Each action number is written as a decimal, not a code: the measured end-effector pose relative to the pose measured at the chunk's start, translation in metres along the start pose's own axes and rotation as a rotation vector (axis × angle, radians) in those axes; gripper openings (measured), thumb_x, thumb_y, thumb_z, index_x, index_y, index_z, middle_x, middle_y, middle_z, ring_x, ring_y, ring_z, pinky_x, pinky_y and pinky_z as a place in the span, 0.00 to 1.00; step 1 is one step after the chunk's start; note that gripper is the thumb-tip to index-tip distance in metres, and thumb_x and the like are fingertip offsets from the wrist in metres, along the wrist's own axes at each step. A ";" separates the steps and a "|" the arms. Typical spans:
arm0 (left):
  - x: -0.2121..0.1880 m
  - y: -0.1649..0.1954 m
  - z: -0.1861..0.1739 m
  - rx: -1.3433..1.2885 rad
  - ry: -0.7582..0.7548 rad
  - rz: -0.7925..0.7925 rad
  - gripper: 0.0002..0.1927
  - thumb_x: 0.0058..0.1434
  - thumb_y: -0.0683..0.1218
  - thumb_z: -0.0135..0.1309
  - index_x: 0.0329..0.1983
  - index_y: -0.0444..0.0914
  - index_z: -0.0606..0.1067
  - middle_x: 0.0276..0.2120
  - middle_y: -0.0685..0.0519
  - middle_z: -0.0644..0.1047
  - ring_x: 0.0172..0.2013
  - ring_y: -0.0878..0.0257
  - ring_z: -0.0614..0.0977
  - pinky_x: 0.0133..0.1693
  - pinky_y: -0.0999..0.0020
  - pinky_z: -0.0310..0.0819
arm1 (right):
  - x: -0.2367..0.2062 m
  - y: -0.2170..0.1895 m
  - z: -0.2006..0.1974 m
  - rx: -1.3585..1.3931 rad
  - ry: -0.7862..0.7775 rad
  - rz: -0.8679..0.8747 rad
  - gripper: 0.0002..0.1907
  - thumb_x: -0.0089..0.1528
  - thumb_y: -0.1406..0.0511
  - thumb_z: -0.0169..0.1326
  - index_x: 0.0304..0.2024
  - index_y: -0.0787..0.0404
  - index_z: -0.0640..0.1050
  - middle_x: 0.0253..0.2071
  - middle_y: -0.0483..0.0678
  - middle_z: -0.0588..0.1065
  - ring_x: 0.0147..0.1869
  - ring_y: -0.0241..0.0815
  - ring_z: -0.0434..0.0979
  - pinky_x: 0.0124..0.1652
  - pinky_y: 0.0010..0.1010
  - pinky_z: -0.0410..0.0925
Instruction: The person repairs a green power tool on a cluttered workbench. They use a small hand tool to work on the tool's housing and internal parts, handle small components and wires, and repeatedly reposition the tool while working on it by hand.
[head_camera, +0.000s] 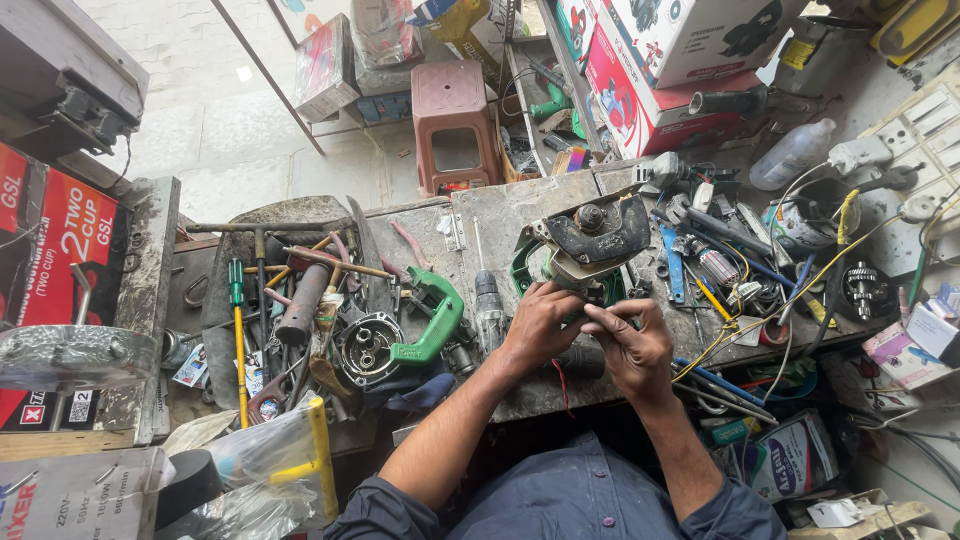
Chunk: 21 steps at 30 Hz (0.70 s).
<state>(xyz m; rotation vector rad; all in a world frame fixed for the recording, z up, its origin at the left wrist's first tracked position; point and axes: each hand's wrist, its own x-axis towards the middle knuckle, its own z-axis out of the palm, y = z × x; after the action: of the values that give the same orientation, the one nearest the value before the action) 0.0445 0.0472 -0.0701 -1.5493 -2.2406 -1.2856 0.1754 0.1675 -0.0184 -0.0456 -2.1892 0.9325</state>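
Grinder (585, 245) lies on the table (500, 215) just ahead of both our hands, its guard end pointing away from us. Our left hand (540, 325) grips its near end from the left; our right hand (632, 340) pinches something small against it, fingers curled, forearms angled inward.

Single head view, looking steeply down from above, close over cluttered desk (500, 215); floor and stool (455, 125) beyond, far side.
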 end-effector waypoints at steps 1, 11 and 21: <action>0.000 0.000 0.000 -0.001 0.019 0.018 0.09 0.54 0.45 0.64 0.37 0.39 0.79 0.36 0.53 0.81 0.44 0.55 0.79 0.49 0.58 0.68 | 0.001 0.000 -0.001 0.009 -0.011 -0.015 0.18 0.59 0.74 0.62 0.51 0.59 0.82 0.46 0.53 0.72 0.47 0.42 0.78 0.43 0.25 0.78; -0.001 -0.001 0.001 -0.008 -0.001 0.009 0.10 0.53 0.45 0.64 0.37 0.39 0.79 0.36 0.52 0.81 0.44 0.55 0.79 0.49 0.58 0.68 | -0.003 0.007 -0.001 -0.005 -0.004 0.031 0.19 0.56 0.72 0.67 0.50 0.55 0.85 0.43 0.47 0.75 0.46 0.40 0.79 0.44 0.27 0.76; 0.000 0.000 0.001 -0.004 0.021 0.025 0.09 0.52 0.43 0.63 0.36 0.39 0.79 0.36 0.53 0.81 0.45 0.55 0.80 0.48 0.58 0.68 | -0.001 -0.001 -0.004 -0.013 -0.015 0.032 0.18 0.59 0.74 0.63 0.51 0.56 0.84 0.47 0.46 0.77 0.49 0.39 0.82 0.47 0.28 0.77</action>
<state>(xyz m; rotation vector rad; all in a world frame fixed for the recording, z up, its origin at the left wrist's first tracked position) 0.0453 0.0475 -0.0706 -1.5526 -2.1998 -1.2938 0.1789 0.1695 -0.0167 -0.0808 -2.2144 0.9390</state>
